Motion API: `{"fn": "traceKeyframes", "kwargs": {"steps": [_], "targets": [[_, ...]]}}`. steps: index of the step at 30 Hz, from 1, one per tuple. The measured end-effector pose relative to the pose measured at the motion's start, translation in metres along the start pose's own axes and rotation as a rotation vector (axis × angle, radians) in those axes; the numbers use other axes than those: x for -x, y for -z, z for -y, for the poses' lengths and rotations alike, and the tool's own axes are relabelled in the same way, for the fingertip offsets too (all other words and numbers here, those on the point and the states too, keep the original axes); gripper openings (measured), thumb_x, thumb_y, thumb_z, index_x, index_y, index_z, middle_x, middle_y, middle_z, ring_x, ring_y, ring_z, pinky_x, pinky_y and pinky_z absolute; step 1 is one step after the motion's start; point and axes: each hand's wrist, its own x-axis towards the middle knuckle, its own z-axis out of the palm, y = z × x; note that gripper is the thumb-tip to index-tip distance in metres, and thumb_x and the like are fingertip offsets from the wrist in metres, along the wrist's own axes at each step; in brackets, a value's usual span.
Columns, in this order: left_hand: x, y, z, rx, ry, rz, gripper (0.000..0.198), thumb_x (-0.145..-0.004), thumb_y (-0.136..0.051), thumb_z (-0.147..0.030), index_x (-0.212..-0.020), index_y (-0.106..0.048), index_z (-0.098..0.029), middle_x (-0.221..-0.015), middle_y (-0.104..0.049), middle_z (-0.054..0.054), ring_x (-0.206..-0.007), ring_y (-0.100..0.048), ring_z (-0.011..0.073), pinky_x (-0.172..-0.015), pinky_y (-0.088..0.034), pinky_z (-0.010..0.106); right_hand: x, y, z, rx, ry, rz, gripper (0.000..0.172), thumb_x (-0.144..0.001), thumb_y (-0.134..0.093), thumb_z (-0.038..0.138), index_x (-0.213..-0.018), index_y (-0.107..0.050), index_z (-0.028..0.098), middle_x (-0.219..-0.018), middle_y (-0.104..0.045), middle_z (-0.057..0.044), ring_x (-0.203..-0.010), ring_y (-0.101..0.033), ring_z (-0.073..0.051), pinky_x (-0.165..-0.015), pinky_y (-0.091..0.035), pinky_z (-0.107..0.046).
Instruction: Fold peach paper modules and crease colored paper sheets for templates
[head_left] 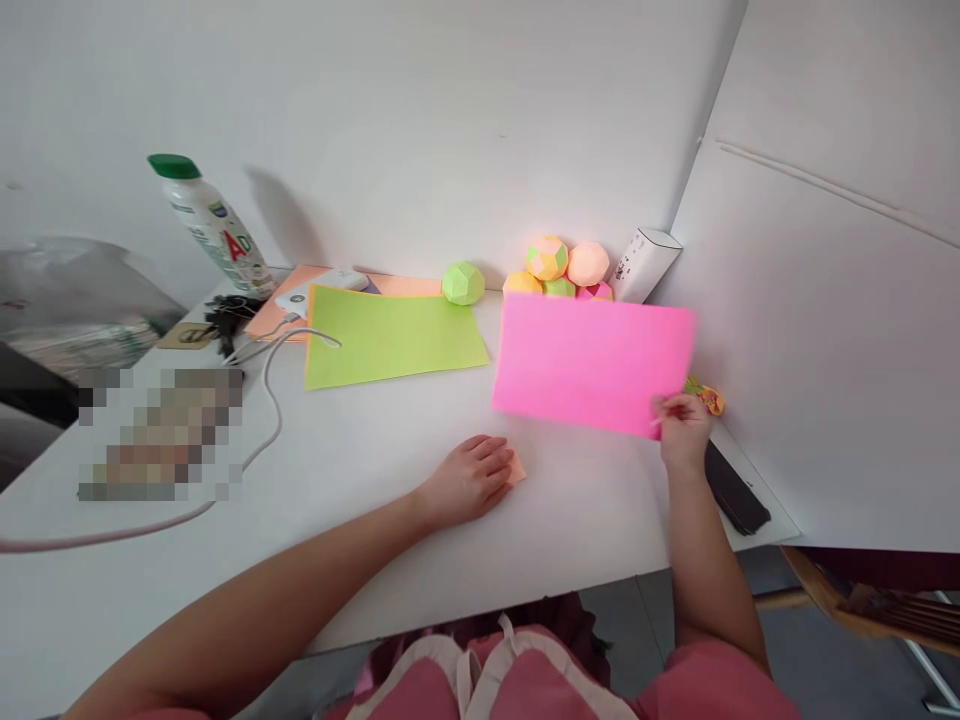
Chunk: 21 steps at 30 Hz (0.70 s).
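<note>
Pink sheet [592, 365]: pinched at its lower right corner by the right hand [682, 430], a grip that keeps it tilted above the table [585, 520]. Small orange paper piece [517, 467]: held flat under the left hand [472, 480], fingers together, seemingly to stop it shifting. Green sheet [390, 335]: lying flat behind.

Pink sheet [592, 365], green sheet [390, 335]

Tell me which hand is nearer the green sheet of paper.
Left. The left hand rests on the table just in front of the green sheet; the right hand is farther off to its right, holding a corner of the pink sheet.
</note>
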Motion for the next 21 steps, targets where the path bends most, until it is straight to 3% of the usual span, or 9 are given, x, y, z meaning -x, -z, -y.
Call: {"fn": "traceKeyframes", "kwargs": {"steps": [3, 6, 14, 21], "targets": [[0.000, -0.001, 0.001, 0.022, 0.016, 0.018, 0.021, -0.093, -0.048, -0.021, -0.088, -0.068, -0.016, -0.113, -0.069, 0.009, -0.109, -0.060, 0.0222, -0.093, -0.050, 0.038, -0.015, 0.015, -0.006, -0.072, -0.020, -0.265, 0.026, -0.063, -0.069, 0.023, -0.066, -0.043, 0.021, -0.071, -0.048, 0.005, -0.070, -0.052, -0.009, -0.070, -0.054, -0.026], [0.002, -0.003, 0.003, 0.038, 0.030, 0.027, 0.023, -0.094, -0.047, -0.020, -0.092, -0.069, -0.016, -0.115, -0.069, 0.009, -0.110, -0.060, 0.0225, -0.092, -0.051, 0.038, -0.021, 0.021, -0.015, -0.135, -0.110, -0.351, 0.024, -0.062, -0.066, 0.016, -0.068, -0.043, 0.021, -0.073, -0.048, 0.006, -0.070, -0.054, -0.009, -0.067, -0.058, -0.028], [0.000, -0.002, 0.003, 0.067, 0.056, 0.060, 0.025, -0.095, -0.045, -0.022, -0.097, -0.068, -0.015, -0.119, -0.067, 0.010, -0.111, -0.059, 0.0228, -0.092, -0.051, 0.039, -0.023, 0.017, -0.029, -0.207, -0.250, -0.357, 0.025, -0.062, -0.066, 0.017, -0.069, -0.042, 0.020, -0.072, -0.045, 0.007, -0.065, -0.053, -0.007, -0.064, -0.060, -0.028], [0.002, -0.003, 0.003, 0.100, 0.080, 0.060, 0.027, -0.096, -0.043, -0.021, -0.099, -0.069, -0.015, -0.121, -0.066, 0.009, -0.112, -0.058, 0.0231, -0.094, -0.050, 0.041, -0.020, 0.009, -0.036, -0.121, -0.248, -0.192, 0.029, -0.063, -0.067, 0.022, -0.070, -0.039, 0.021, -0.073, -0.046, 0.005, -0.073, -0.057, -0.011, -0.074, -0.058, -0.035]]}}
